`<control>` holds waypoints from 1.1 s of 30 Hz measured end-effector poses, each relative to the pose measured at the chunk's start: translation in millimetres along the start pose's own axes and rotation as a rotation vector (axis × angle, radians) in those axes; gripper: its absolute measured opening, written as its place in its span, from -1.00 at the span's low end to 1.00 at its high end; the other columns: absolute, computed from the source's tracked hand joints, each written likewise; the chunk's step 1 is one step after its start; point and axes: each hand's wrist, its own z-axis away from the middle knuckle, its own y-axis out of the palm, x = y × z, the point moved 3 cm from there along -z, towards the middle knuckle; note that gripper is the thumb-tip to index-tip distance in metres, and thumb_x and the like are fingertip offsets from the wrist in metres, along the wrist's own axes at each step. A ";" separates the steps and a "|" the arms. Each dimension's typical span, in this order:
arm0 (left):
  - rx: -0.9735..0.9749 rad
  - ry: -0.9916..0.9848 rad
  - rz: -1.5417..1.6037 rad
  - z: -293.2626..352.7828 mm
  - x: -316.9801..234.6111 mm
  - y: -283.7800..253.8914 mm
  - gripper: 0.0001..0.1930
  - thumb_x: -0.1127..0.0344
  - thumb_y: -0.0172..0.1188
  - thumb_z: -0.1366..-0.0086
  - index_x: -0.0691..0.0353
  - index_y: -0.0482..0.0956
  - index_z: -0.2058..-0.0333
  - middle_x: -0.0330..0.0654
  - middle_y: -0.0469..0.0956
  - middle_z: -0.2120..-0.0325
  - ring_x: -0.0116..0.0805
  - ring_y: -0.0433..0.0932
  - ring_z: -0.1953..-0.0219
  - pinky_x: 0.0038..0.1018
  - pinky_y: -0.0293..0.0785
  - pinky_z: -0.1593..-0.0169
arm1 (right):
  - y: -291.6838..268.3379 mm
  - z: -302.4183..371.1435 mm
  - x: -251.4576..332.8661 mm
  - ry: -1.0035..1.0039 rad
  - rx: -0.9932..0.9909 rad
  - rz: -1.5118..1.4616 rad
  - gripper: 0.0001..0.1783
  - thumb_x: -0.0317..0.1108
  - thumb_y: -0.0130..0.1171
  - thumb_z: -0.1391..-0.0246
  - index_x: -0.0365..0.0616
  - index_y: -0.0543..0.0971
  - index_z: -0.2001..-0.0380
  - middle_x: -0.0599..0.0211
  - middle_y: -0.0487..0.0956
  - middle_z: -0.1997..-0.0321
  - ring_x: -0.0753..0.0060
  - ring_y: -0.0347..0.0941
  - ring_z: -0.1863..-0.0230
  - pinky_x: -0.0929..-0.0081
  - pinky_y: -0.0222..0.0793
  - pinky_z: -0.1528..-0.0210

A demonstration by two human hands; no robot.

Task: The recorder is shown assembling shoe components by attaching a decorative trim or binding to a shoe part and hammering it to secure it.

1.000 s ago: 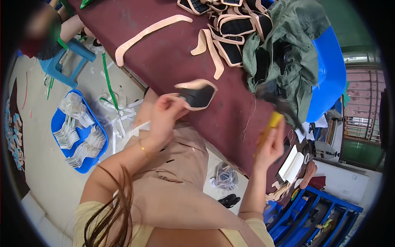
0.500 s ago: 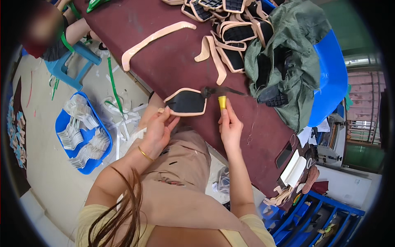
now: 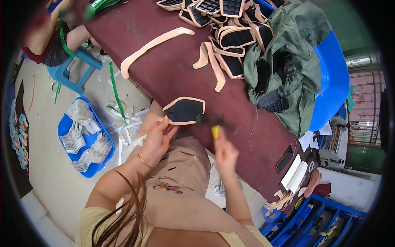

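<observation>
My left hand (image 3: 155, 142) grips the near left end of a shoe sole (image 3: 184, 110), black inside with a beige strip round its rim. Thumb and fingers pinch that edge, and the sole lies at the table's near edge. In my right hand (image 3: 225, 155), blurred by motion, is a hammer (image 3: 216, 131) by its yellow handle. Its dark head is smeared and meets the right end of the sole's rim in the picture; whether it touches, I cannot tell. Loose beige strips (image 3: 156, 44) lie farther back, two of them bent together beside the soles.
A heap of beige-rimmed soles (image 3: 236, 38) fills the table's far side, next to a green sack (image 3: 288, 53) in a blue tub (image 3: 334, 82). A phone (image 3: 284, 160) lies at the right. On the floor stand a blue basket (image 3: 108, 144) and a stool (image 3: 78, 68) with another person.
My right hand has brought the hammer down and left, from above the sole's far right corner to its near right rim. The sole sits slightly lower in view, still in my left hand.
</observation>
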 end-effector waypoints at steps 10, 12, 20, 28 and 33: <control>0.157 0.376 -0.233 -17.4 -105.7 114.0 -0.79 0.28 -0.05 -0.36 0.26 0.45 0.16 -0.20 0.53 0.25 -0.44 0.52 0.22 -0.43 0.51 0.13 | -70.0 34.1 -37.8 0.278 -0.187 0.288 -0.70 -0.46 0.12 -0.08 -0.23 0.54 0.08 0.17 0.46 0.57 0.39 0.38 0.59 0.47 0.33 0.49; 0.442 0.734 -0.299 -29.6 -137.0 192.0 -0.74 0.28 -0.02 -0.35 0.37 0.49 0.18 -0.19 0.57 0.35 -0.47 0.55 0.35 -0.59 0.47 0.26 | -86.7 35.4 -44.7 0.243 -0.241 0.417 -0.68 -0.44 0.16 -0.06 -0.14 0.55 0.07 0.20 0.44 0.56 0.28 0.38 0.57 0.42 0.33 0.47; 0.414 2.142 -1.328 -128.8 -164.3 378.7 -0.81 0.28 0.08 -0.21 0.02 0.62 0.23 -0.21 0.59 0.42 -0.20 0.54 0.37 -0.33 0.47 0.23 | -103.5 46.4 -84.3 0.263 -0.277 0.691 -0.63 -0.35 0.24 0.00 0.01 0.56 0.05 0.27 0.46 0.46 0.26 0.42 0.49 0.35 0.36 0.42; 0.316 2.082 -1.594 -144.0 -139.2 347.7 -0.37 0.24 0.17 -0.14 0.10 0.19 -0.19 -0.01 0.30 -0.03 -0.06 0.33 -0.03 -0.21 0.25 -0.08 | -96.4 58.4 -109.7 0.166 -0.334 0.803 -0.63 -0.37 0.25 0.04 0.02 0.56 0.08 0.29 0.40 0.42 0.22 0.29 0.38 0.30 0.25 0.37; 0.342 1.316 -2.032 -134.8 -101.9 264.1 -0.51 -0.11 0.12 -0.16 0.20 0.55 0.70 -0.13 0.45 0.77 -0.13 0.48 0.63 -0.27 0.38 0.47 | -94.8 51.7 -107.3 0.191 -0.322 0.790 -0.64 -0.38 0.25 0.03 0.01 0.55 0.09 0.29 0.39 0.42 0.23 0.30 0.39 0.31 0.25 0.37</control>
